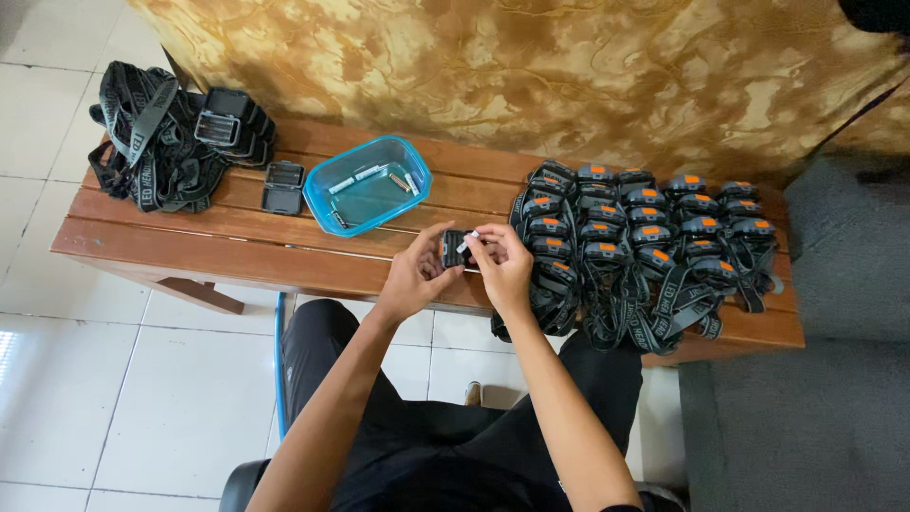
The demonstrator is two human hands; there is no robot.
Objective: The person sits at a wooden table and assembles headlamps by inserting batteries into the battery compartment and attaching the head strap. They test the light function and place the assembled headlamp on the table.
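Two hands are held together over the bench's front edge, near its middle. The left hand (414,275) is closed around a small black headlamp body (453,248); the right hand (502,265) pinches a small white battery (466,245) at its top. Bare wood (284,237) is left open just left of the hands. A blue tub (322,185) with loose batteries sits toward the back edge. Orange-topped headlamps (645,242) crowd the right end, straps hanging over the front edge. Black straps and cases (166,137) fill the left end. Battery seating is hidden by fingers.
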